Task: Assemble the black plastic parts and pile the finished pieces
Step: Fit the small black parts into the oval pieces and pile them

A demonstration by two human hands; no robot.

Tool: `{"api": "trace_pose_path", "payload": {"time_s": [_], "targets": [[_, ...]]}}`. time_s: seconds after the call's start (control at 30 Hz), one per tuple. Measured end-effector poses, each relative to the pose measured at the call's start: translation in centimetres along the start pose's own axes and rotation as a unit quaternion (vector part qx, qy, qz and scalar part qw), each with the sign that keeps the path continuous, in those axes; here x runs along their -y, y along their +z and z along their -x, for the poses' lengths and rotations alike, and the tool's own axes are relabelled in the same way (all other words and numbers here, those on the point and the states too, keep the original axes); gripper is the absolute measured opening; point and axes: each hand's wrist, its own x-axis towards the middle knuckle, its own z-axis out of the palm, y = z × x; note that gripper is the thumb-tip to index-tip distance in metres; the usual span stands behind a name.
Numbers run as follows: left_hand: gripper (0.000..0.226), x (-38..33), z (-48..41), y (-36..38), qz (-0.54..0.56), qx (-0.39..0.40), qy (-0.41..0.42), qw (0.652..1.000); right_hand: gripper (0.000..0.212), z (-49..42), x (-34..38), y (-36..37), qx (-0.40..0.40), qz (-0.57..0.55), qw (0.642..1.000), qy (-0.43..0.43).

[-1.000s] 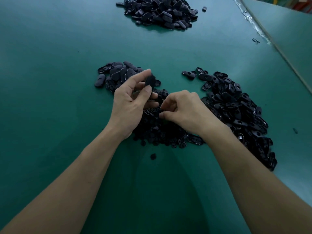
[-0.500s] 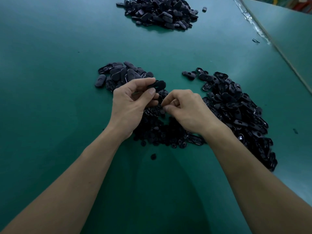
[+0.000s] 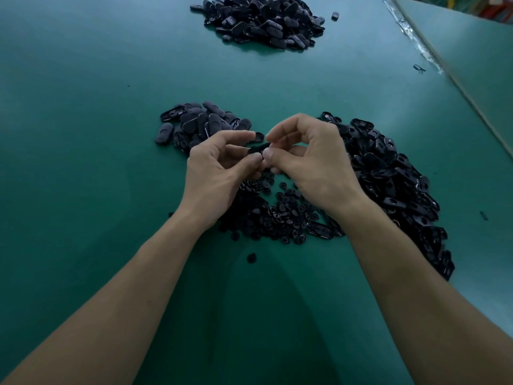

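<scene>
Black plastic part (image 3: 256, 149), a dark oval piece, is held off the surface (image 3: 83, 134) just above the far edge of the round-piece heap (image 3: 277, 215).

Head view: the left hand (image 3: 219, 168) grips one end of it between the thumb and curled fingers (image 3: 238, 134). The right hand (image 3: 311, 162) pinches the other end with its fingers bent in tight (whether a small round piece is tucked under them I cannot tell). Holding it from both ends likely steadies it so that one piece can be pressed into the other, and working right over the heap keeps the next round piece within easy reach.

The stock looks laid out for the same reason. The closed oval shells (image 3: 200, 123) lie just left of and beyond the heap, and the open oval frames (image 3: 388, 173) run along its right side. The far pile (image 3: 263, 20), probably the finished pieces, lies well beyond it. One stray round piece (image 3: 251, 257) sits on the near side.

Half a second ago the right hand was down at the heap, picking. It has since risen to meet the left hand, and the oval has dropped lower between the two thumbs.
</scene>
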Motion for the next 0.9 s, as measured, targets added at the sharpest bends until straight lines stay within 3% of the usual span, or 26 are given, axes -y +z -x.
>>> {"api": "trace_pose_path", "payload": {"time_s": [0.3,0.9], "targets": [[0.016,-0.1,0.1,0.0,-0.001,0.014,-0.002,1.0,0.011,0.0,-0.3,0.9,-0.021,0.063,0.998,0.011],[0.019,-0.3,0.1,0.1,0.006,0.002,-0.001,1.0,0.01,0.6,-0.1,1.8,-0.066,0.13,0.989,0.007]]}}
